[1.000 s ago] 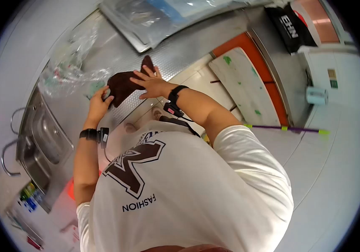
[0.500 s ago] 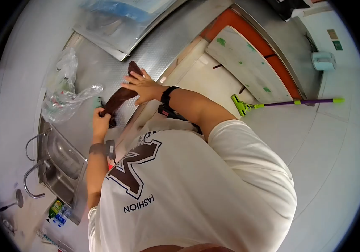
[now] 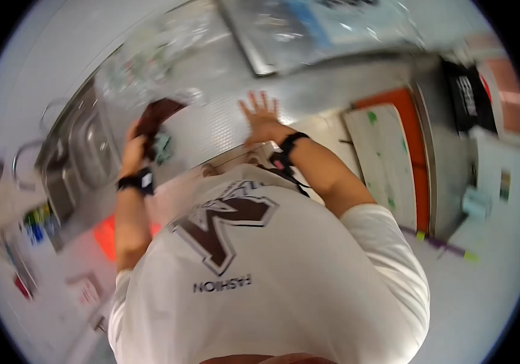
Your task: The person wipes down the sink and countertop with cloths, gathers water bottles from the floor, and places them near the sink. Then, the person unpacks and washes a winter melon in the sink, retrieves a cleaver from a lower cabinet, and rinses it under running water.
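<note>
A limp, dark brown cloth (image 3: 158, 116) hangs from my left hand (image 3: 132, 151), whose fingers are closed round its near end. It droops to the right over the metal counter (image 3: 217, 121). Just right of that hand, a small teal-green bundle (image 3: 162, 149) lies on the counter; blur hides what it is. My right hand (image 3: 261, 118) is open and empty, fingers spread, over the counter near its front edge. Whether its palm touches the metal I cannot tell.
Clear plastic bags (image 3: 145, 67) lie at the back left, beside a steel sink (image 3: 87, 142) with curved taps. A metal tray (image 3: 251, 45) with plastic-wrapped items is at the back. To the right are a leaf-patterned board (image 3: 384, 164) and a purple mop handle (image 3: 445, 244).
My right hand has let go of the brown cloth and moved right, fingers spreading. The cloth now hangs from my left hand alone. The whole view has turned.
</note>
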Demonstrator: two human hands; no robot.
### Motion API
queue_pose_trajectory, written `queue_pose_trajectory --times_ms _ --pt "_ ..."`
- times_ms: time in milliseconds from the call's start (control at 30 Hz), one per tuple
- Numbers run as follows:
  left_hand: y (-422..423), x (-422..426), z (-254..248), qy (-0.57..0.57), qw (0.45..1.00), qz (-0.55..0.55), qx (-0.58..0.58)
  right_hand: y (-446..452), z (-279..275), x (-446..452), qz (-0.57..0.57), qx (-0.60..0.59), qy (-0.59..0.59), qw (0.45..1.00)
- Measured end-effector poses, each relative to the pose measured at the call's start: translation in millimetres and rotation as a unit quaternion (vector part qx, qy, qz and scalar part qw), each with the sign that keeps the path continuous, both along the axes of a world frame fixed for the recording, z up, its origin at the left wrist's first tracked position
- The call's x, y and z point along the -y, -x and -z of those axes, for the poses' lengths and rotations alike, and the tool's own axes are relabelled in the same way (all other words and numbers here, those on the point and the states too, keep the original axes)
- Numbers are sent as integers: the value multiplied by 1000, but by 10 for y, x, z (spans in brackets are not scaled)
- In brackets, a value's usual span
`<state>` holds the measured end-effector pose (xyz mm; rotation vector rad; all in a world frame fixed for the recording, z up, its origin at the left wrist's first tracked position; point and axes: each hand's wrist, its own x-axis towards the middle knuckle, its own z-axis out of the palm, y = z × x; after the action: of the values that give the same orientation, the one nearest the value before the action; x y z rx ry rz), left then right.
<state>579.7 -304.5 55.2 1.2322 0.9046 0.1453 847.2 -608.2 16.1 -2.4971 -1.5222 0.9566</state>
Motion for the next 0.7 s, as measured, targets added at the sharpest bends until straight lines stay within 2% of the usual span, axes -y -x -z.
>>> queue_pose_trajectory --times_ms 33,67,100,133,167,233,300,367,433,467,500,533,600,633,700 --pt "-137 210 67 -230 968 96 -33 20 -135 -35 4 -4 38 999" --pt "-280 425 129 -462 871 140 -90 31 -154 -75 4 3 56 998" --pt "-283 515 512 -652 733 137 -141 38 -116 -99 4 0 64 998" --pt "-314 719 463 -630 752 161 -109 53 -114 -150 11 8 80 997" --pt "-353 917 288 -607 752 221 -132 53 -120 -154 6 9 89 996" --pt "-266 1024 123 -584 739 329 -63 34 -112 -148 0 6 90 996" --pt "-1 955 190 -599 736 315 -11 41 -126 -161 -5 7 91 996" --pt "417 709 322 -594 770 230 -46 41 -143 -159 3 8 95 995" --pt "922 364 549 -602 771 105 -179 61 -156 -171 0 12 99 995" --pt "1210 213 717 -606 760 9 -235 72 -143 -160 -2 11 101 995" --pt "1291 183 641 -602 739 -89 -289 74 -129 -168 0 18 112 994" --pt "1289 177 624 -601 737 -94 -294 71 -119 -201 2 26 120 992" --pt "1122 267 489 -609 733 -23 -302 84 -127 -226 -4 30 127 991" --pt "846 402 346 -589 764 15 -264 77 -133 -233 1 36 137 990" --pt "398 709 350 -610 769 83 -171 74 -104 -240 3 41 138 990"
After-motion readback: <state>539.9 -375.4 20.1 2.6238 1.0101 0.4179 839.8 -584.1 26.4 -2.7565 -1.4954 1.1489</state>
